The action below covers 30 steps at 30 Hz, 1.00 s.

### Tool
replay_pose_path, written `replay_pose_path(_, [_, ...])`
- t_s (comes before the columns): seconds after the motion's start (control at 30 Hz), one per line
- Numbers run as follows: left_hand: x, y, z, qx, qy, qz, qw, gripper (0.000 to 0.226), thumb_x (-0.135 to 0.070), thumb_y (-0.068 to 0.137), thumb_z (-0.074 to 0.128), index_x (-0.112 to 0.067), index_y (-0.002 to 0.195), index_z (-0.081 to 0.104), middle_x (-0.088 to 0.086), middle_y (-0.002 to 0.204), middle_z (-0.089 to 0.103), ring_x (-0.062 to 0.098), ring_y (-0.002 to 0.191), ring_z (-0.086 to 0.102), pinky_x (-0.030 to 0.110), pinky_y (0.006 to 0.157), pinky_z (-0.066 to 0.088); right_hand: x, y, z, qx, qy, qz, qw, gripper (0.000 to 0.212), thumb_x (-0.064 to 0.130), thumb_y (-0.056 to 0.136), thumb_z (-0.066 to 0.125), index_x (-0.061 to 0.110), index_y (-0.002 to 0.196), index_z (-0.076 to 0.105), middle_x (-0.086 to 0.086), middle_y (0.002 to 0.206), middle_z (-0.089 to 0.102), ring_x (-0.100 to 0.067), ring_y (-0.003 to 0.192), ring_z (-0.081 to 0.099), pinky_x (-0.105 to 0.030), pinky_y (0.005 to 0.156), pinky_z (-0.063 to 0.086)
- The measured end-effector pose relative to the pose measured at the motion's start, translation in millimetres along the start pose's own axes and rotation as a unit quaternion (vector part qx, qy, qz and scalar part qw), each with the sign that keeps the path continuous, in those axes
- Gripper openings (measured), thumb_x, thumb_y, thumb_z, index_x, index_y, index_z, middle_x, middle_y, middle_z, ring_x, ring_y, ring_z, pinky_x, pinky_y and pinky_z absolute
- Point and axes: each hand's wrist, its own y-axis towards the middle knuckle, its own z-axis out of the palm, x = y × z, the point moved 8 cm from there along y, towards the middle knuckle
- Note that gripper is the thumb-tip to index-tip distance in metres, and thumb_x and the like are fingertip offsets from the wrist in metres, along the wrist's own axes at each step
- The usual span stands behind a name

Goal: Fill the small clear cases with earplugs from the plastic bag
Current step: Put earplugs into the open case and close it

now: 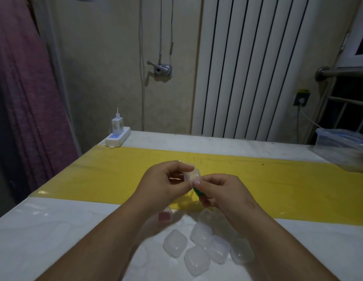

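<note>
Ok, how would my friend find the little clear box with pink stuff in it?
Look at the broad yellow strip across the white table. Just past its near edge, beside the left forearm, sits a small clear plastic case. Its neighbours, the bunched clear plastic cases to its right, look empty; only this one shows pink inside.

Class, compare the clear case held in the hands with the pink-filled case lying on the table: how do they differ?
The held case is pinched between left hand and right hand; the pink-filled case lies on the table. The held case looks colourless inside; the pink-filled case shows pink. Both are small clear plastic.
</note>
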Motion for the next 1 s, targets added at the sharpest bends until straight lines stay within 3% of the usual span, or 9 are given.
replay_pose_path(0.17, [0,1,0,-0.005,0.034,0.019,0.999,0.022,-0.010,0.075,0.081,-0.022,0.092,0.073,-0.012,0.091,0.073,0.003,0.085,0.070,0.020,0.076,0.056,0,1,0,-0.004,-0.010,0.000,1.000,0.011,0.013,0.086,0.070,0.004,0.083,0.076,-0.008,0.068,0.060,-0.016,0.060,0.053,-0.028,0.058,0.047])
replay_pose_path(0.43, [-2,0,0,-0.012,0.060,0.040,0.997,0.014,-0.014,0.074,0.081,-0.018,0.084,0.072,-0.008,0.079,0.073,0.007,0.077,0.070,0.033,0.074,0.059,5,1,-3,-0.042,-0.069,-0.033,0.996,0.020,0.014,0.086,0.066,0.003,0.071,0.073,-0.004,0.054,0.054,-0.015,0.052,0.048,-0.030,0.055,0.043])
replay_pose_path(0.53, [-5,-1,2,-0.013,0.074,0.046,0.996,0.022,-0.043,0.066,0.073,-0.028,0.081,0.069,-0.012,0.077,0.071,0.008,0.075,0.069,0.041,0.075,0.058,7,1,-6,-0.068,-0.084,-0.051,0.993,0.022,0.012,0.082,0.065,-0.002,0.066,0.069,-0.004,0.050,0.050,-0.017,0.051,0.043,-0.028,0.053,0.039])
replay_pose_path(0.67, [0,2,9,0.042,0.113,0.035,0.992,0.038,-0.056,0.066,0.065,-0.054,0.104,0.064,-0.019,0.095,0.064,0.008,0.083,0.065,0.053,0.090,0.050,10,0,-3,-0.030,-0.086,-0.070,0.993,0.017,0.013,0.086,0.068,0.009,0.073,0.076,-0.003,0.056,0.058,-0.013,0.053,0.050,-0.027,0.055,0.045])
replay_pose_path(0.73, [-1,2,5,0.037,0.101,0.036,0.994,0.034,-0.048,0.067,0.070,-0.052,0.101,0.067,-0.017,0.096,0.062,0.011,0.083,0.063,0.049,0.088,0.051,9,1,-5,-0.018,-0.070,-0.074,0.995,0.014,0.013,0.088,0.069,0.015,0.077,0.078,-0.002,0.062,0.065,-0.012,0.059,0.058,-0.026,0.059,0.050])
replay_pose_path(0.8, [-1,3,-1,0.012,0.032,0.021,0.999,0.026,-0.027,0.070,0.076,-0.036,0.093,0.068,-0.011,0.089,0.064,0.012,0.075,0.063,0.038,0.074,0.055,5,4,-9,-0.025,-0.051,-0.057,0.997,0.017,0.010,0.088,0.069,0.017,0.075,0.078,-0.004,0.066,0.069,-0.013,0.061,0.062,-0.025,0.060,0.052])
replay_pose_path(0.9, [3,2,-2,0.002,0.004,-0.002,1.000,0.026,-0.007,0.075,0.078,-0.017,0.088,0.058,-0.002,0.078,0.065,0.007,0.063,0.058,0.026,0.059,0.046,-3,2,-5,0.001,-0.059,-0.009,0.998,0.014,0.006,0.090,0.066,0.011,0.081,0.076,-0.005,0.063,0.065,-0.013,0.055,0.057,-0.024,0.052,0.048])
replay_pose_path(1.0, [3,2,0,0.006,0.011,-0.003,1.000,0.029,-0.008,0.071,0.083,-0.015,0.086,0.059,0.000,0.077,0.069,0.011,0.066,0.063,0.033,0.062,0.051,-5,1,-5,0.002,-0.055,0.012,0.998,0.012,0.006,0.092,0.063,0.006,0.093,0.075,0.003,0.056,0.060,-0.008,0.047,0.051,-0.022,0.045,0.043])
